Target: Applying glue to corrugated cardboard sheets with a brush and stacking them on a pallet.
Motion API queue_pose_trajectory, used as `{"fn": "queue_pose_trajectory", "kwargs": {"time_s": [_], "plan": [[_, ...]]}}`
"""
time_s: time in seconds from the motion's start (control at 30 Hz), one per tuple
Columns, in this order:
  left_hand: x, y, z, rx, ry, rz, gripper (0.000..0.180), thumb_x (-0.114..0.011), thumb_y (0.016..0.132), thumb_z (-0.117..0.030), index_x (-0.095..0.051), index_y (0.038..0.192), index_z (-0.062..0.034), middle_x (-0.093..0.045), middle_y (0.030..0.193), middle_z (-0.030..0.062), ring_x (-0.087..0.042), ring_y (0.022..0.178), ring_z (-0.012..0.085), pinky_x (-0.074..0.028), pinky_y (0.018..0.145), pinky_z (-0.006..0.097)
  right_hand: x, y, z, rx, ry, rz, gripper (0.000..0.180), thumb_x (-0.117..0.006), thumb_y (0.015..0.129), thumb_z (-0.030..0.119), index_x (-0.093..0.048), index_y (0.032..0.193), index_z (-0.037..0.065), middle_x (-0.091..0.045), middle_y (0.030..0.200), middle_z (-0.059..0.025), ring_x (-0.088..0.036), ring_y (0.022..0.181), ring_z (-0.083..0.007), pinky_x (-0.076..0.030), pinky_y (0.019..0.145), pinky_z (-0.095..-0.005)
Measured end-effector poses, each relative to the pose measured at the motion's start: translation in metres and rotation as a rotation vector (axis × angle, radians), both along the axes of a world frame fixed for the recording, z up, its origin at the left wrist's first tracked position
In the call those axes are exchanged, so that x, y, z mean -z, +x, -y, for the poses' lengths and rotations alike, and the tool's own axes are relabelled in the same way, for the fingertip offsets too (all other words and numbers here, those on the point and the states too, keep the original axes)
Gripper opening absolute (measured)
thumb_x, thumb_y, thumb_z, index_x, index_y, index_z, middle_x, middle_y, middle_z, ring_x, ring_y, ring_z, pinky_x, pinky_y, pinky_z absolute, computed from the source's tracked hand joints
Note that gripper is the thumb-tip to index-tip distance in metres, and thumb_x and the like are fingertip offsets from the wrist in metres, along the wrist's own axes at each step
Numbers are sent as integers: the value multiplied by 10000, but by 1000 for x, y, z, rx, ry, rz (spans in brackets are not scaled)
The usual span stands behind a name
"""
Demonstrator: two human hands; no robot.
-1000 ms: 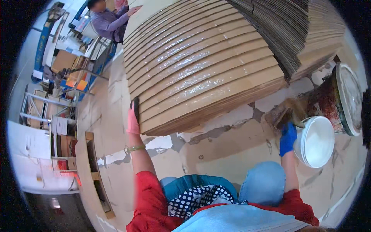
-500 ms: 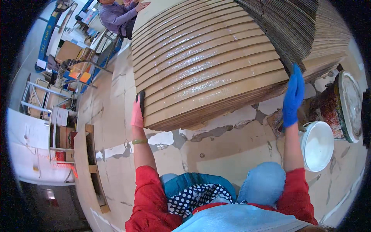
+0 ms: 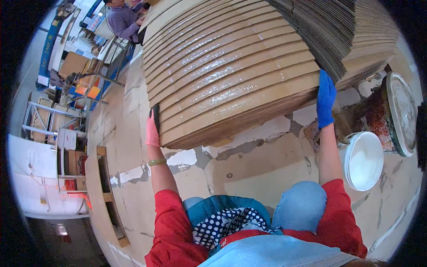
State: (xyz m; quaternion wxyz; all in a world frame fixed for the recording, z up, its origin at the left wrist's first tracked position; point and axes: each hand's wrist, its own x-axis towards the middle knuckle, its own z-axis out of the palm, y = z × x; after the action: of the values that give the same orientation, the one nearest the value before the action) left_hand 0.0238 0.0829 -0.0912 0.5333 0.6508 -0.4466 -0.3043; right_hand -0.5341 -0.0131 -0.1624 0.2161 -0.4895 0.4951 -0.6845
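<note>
Head view: stack of flat cardboard sheets [image 3: 231, 75] on the floor, long axis running left to right ahead of the person. Left hand [image 3: 152, 128], pink glove, grip flat against the stack's left end; right hand [image 3: 326, 99], blue glove, pressed open on its right end. White bucket [image 3: 363, 159] just beside the right forearm.

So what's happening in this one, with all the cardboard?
A person in red sleeves is handling a big stack of flat cardboard sheets. The left hand, in a pink glove, presses on the stack's left end; the right hand, in a blue glove, lies flat against its right end. A white bucket lid and a rusty drum sit to the right. Another person works at a bench behind.
</note>
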Motion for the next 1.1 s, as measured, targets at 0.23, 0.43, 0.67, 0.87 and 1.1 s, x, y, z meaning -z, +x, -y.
{"fn": "queue_pose_trajectory", "kwargs": {"time_s": [0.23,0.43,0.67,0.87,1.1], "plan": [[-3,14,-1,18,36,129,470,-450,900,-373,-534,1156,11,-572,1094,76,-506,994,153,-380,891,290,-9,3,-9,-10,-26,-92,336,-396,916,154,-528,1169,-25,-529,1192,-154,-492,1108,-225,-357,955,-319],[-9,2,-2,1,47,209,474,-424,910,-366,-500,1198,2,-552,1136,72,-498,1022,153,-372,907,288,-9,1,-8,-29,-31,-45,322,-424,920,120,-503,1171,-66,-528,1185,-135,-501,1082,-184,-364,961,-295],[-19,-7,-11,43,74,252,480,-377,925,-353,-447,1260,-16,-533,1169,61,-487,1039,141,-366,911,277,-7,3,-7,-46,20,67,320,-423,922,124,-508,1171,-58,-526,1190,-130,-498,1081,-185,-362,960,-295],[-20,-13,-11,2,112,89,447,-357,933,-336,-463,1248,-37,-543,1145,64,-493,1025,141,-378,901,288,-6,6,-5,-9,47,92,347,-411,924,194,-527,1172,-19,-538,1186,-126,-492,1090,-193,-348,954,-303],[-15,-4,-8,64,68,219,439,-360,933,-331,-469,1240,-36,-546,1134,75,-501,1008,140,-390,889,291,-3,6,-5,-17,-20,51,350,-397,929,190,-518,1180,-21,-535,1189,-125,-489,1096,-194,-344,957,-306]]}}
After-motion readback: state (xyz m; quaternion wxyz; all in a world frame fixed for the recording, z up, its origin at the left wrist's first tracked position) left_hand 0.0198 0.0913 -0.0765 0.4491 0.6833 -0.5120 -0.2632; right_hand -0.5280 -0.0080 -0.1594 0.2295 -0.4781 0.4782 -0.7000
